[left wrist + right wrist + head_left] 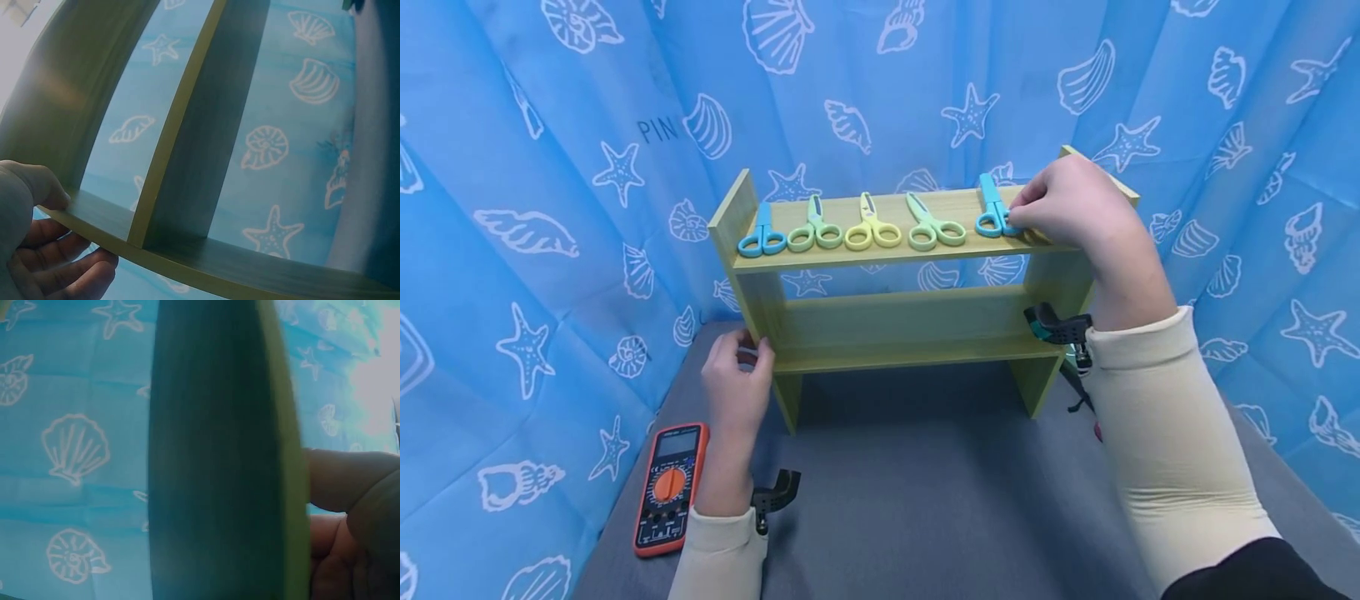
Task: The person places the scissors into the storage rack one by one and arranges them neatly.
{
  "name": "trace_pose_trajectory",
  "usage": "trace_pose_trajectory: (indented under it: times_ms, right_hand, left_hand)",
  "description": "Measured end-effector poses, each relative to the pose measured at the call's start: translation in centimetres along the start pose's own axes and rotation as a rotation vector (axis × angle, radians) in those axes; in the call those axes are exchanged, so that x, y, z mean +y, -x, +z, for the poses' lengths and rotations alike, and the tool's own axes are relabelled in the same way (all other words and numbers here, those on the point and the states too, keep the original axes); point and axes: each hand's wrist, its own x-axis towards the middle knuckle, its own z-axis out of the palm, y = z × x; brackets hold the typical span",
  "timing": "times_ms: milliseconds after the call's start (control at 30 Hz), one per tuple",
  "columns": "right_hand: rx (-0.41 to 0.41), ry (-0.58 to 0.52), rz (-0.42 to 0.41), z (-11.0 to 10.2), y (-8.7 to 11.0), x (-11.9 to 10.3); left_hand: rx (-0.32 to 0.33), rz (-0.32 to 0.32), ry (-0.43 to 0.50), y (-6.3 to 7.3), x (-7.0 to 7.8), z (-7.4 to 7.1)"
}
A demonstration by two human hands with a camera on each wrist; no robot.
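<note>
A small wooden shelf (910, 358) stands on the grey table. On its top board are several pairs of scissors: blue scissors (763, 233) at the left end, green scissors (815, 227), yellow scissors (871, 225), light green scissors (931, 225) and another pair of blue scissors (991, 208) toward the right. My right hand (1071, 200) pinches the handle of the right-hand blue scissors, whose covered blades point to the back. In the right wrist view the top board (219, 450) hides those scissors. With thumb and fingers, my left hand (737, 375) grips the front edge of the shelf's left side panel (181, 265).
A red and black multimeter (672, 487) lies on the table left of the shelf, beside my left forearm. Blue curtains (865, 83) with white shell prints hang behind and at both sides. Partly hidden behind my right sleeve, a dark item (1078, 392) lies right of the shelf.
</note>
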Motion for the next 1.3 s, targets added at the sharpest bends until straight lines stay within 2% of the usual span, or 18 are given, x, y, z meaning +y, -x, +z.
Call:
trace_pose_trajectory:
  times_ms: [467, 567, 633, 700, 900, 1033, 1100, 1167, 1233, 1300]
  right_hand:
    - [0.039, -0.003, -0.03, 1.5, 0.8, -1.3]
    - [0.088, -0.015, -0.026, 1.5, 1.4, -1.2]
    - [0.166, -0.038, -0.033, 1.7, 2.2, -1.0]
    - [0.28, -0.07, -0.058, 2.1, 3.2, -0.5]
    - [0.684, -0.161, -0.306, 4.3, 6.3, 1.6]
    - [0.805, -0.209, -0.422, 5.9, 8.6, 3.4]
    - [0.822, -0.217, -0.438, 6.5, 9.6, 4.3]
    - [0.819, -0.217, -0.415, 7.0, 10.6, 5.3]
    - [0.778, -0.191, -0.382, 7.4, 11.5, 6.4]
    - [0.7, -0.154, -0.322, 7.7, 12.3, 7.5]
  left_hand:
    - [0.0, -0.006, 0.013, -0.1, 0.0, -0.1]
    - [0.003, -0.006, 0.015, -0.1, 0.1, -0.1]
    - [0.004, -0.004, 0.019, 0.0, 0.1, -0.1]
    - [0.002, -0.002, 0.019, 0.0, 0.2, -0.2]
    - [-0.011, 0.015, -0.014, 0.0, 0.3, -0.9]
    - [-0.041, 0.031, -0.049, -0.1, 0.4, -1.6]
    - [-0.052, 0.042, -0.06, -0.1, 0.5, -1.9]
    - [-0.061, 0.058, -0.069, -0.1, 0.6, -2.2]
    - [-0.063, 0.083, -0.078, -0.2, 0.6, -2.7]
    - [-0.063, 0.11, -0.082, -0.2, 0.5, -3.2]
